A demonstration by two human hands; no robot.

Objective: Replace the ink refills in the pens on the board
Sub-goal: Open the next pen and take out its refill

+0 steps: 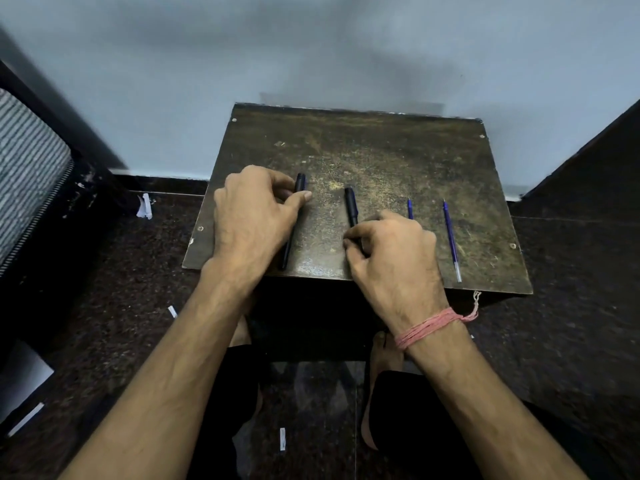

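From our head view we look down on a worn dark board set against a pale wall, with two black pens and two blue refills lying on it roughly parallel, tips pointing away from us. Our left hand rests over the left pen, thumb and curled fingers closing around its upper barrel, though the pen looks to be lying on the board rather than lifted. Our right hand is curled over the lower end of the middle pen, fingertips pinching it against the surface; how firmly it has hold we cannot tell, since the knuckles hide the contact. Just beside that hand lies the short refill, partly covered by it, and well to the right the long refill lies free. We judge that we are at the start, picking up a pen to open it. To do this well we should commit to one pen, hold the barrel steady in one hand and twist the other end with the other, keeping it low over the board so a loose spring or tip cannot roll off, and keep the new refills apart from the spent one.
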